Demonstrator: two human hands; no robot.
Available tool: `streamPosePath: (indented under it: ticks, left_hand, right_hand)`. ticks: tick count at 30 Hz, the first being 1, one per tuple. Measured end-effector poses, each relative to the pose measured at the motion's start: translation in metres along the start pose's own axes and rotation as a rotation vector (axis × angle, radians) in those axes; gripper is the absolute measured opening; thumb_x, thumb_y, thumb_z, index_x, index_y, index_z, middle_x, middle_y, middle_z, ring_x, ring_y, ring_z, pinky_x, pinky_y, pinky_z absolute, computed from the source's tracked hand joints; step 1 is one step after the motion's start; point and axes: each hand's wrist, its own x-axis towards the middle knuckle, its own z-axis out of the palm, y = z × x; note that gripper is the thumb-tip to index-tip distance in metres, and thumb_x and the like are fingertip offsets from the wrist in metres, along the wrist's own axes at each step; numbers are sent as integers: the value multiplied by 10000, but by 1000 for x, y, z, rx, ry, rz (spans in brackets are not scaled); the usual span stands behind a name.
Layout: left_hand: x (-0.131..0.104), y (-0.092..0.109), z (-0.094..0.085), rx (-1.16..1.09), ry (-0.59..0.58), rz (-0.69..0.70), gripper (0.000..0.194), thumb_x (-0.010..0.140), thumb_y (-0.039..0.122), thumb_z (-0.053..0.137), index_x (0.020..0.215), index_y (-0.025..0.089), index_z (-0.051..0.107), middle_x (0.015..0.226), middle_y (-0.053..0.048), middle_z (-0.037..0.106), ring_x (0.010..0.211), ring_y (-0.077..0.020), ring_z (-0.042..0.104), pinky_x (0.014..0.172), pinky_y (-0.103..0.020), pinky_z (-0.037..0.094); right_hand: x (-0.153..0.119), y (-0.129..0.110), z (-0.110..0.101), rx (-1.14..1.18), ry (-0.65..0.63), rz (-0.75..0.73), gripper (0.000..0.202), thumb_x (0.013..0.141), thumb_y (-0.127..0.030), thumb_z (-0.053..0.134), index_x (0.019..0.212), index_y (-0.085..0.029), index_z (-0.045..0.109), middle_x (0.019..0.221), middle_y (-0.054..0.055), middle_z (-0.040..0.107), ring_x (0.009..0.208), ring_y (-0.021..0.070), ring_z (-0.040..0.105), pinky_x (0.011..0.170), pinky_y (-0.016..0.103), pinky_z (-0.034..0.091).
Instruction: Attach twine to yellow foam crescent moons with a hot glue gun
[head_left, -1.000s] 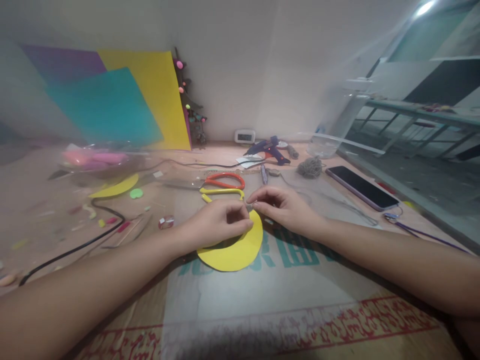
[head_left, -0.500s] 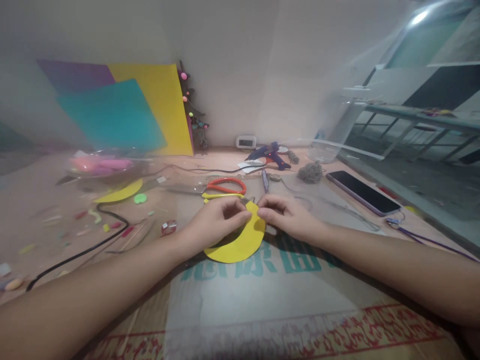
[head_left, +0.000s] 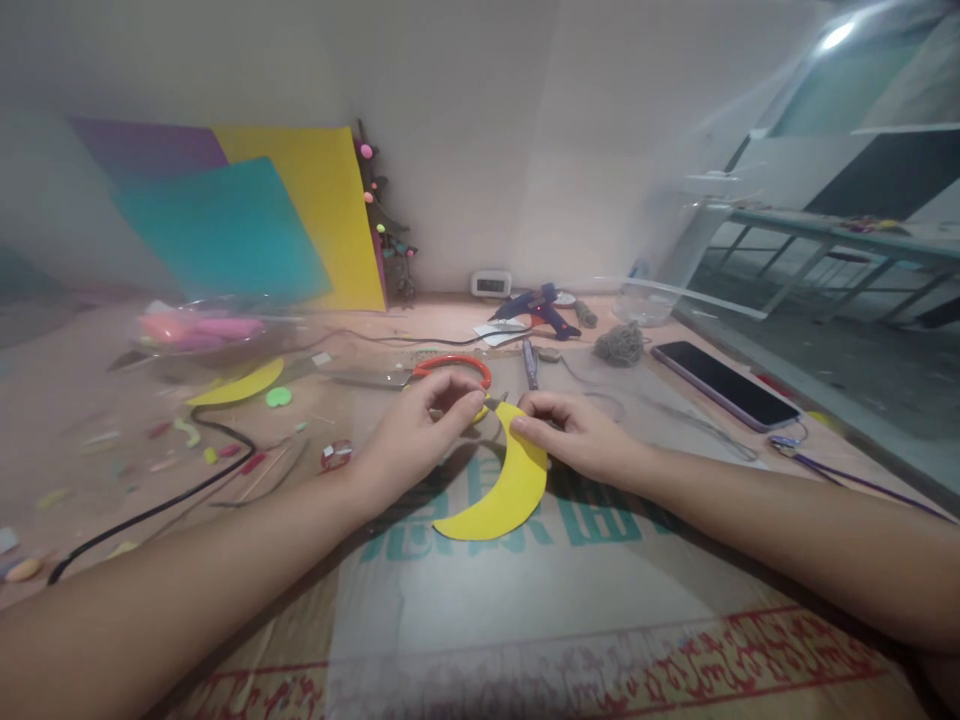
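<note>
A yellow crescent-shaped paper cutout [head_left: 517, 490] hangs over the printed board in front of me. My right hand [head_left: 574, 430] pinches its upper end between thumb and fingers. Just left of the crescent's top tip, my left hand [head_left: 439, 420] has thumb and fingertips together; whatever may be between them is too small or hidden to make out. Beneath the left fingers lies a yellow-handled tool [head_left: 478, 412] that looks like pliers, mostly covered. Red-handled scissors [head_left: 450, 362] lie just beyond that hand.
A second yellow crescent [head_left: 244, 384] and clay scraps lie left, near a black cable [head_left: 169, 508]. A glue gun [head_left: 544, 308], a purple pen [head_left: 530, 365], a ball of grey yarn [head_left: 621, 343] and a phone [head_left: 724, 385] sit beyond and right. Coloured sheets [head_left: 225, 230] lean at the wall.
The crescent has swung down and slightly right, its lower end now clear of my left hand. My left fingertips have come away from its upper edge, moving a little left.
</note>
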Motion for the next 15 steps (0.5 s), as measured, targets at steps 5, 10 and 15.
streamPosePath:
  ticks: [5, 10, 15]
  left_hand:
    - [1, 4, -1, 106, -39, -2, 251, 884, 409, 577, 865, 166, 634, 856, -23, 686, 791, -160, 637, 713, -260, 494]
    - [1, 7, -1, 138, -65, 23, 235, 894, 371, 566, 795, 164, 620, 793, -2, 669, 758, -140, 608, 705, -238, 463]
    - [1, 2, -1, 127, -83, 18, 272, 922, 392, 518, 824, 160, 622, 793, -9, 651, 754, -148, 601, 683, -242, 460]
  right_hand:
    - [0, -2, 0, -31, -10, -6, 276, 891, -387, 509, 716, -176, 532, 662, -11, 480, 617, 118, 440, 552, 239, 347]
    - [0, -4, 0, -47, -25, -16, 288, 888, -391, 499, 693, -179, 509, 657, -9, 466, 612, 119, 428, 550, 243, 345]
    - [0, -4, 0, -84, -15, -29, 282, 887, -379, 496, 685, -184, 506, 656, -7, 472, 621, 122, 435, 558, 240, 354]
